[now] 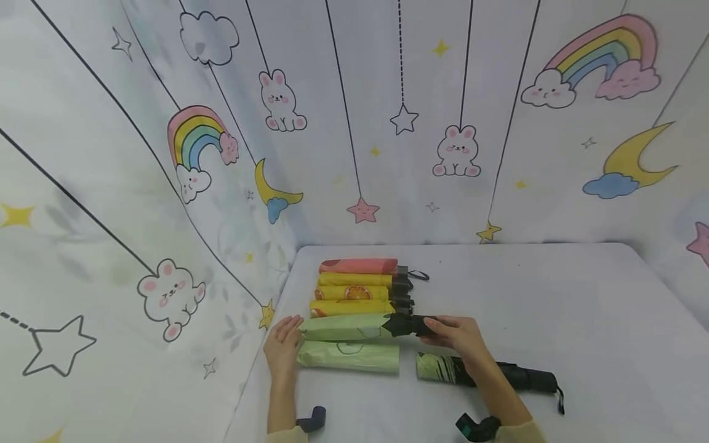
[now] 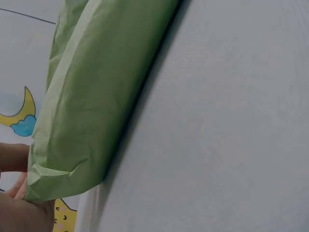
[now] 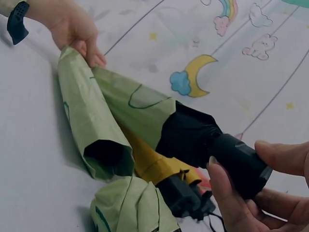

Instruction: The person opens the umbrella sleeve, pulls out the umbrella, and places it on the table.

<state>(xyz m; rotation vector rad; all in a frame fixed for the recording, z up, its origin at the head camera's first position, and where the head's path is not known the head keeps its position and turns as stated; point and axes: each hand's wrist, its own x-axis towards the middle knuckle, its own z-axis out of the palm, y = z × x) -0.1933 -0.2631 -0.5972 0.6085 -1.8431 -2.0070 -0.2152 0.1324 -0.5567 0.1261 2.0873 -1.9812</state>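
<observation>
My right hand [image 1: 456, 335] grips the black handle [image 3: 241, 164] of a folded umbrella in a light green sleeve [image 1: 346, 328], black fabric bunched at the sleeve's mouth. At that umbrella's far end, my left hand [image 1: 284, 347] rests its mostly straight fingers against the tip. Just nearer lies a second green sleeve [image 1: 349, 357]; its open mouth looks dark and hollow in the right wrist view. Green cloth [image 2: 101, 96] fills much of the left wrist view, partly covering the left fingers. Below my right wrist lies a green-and-black folded umbrella [image 1: 532, 378] with a wrist loop.
Behind the green ones, several yellow umbrellas [image 1: 354, 279] and a red one [image 1: 360, 266] lie side by side, handles to the right. The white table [image 1: 581, 307] meets a cartoon-printed cloth [image 1: 343, 154] at the back and left.
</observation>
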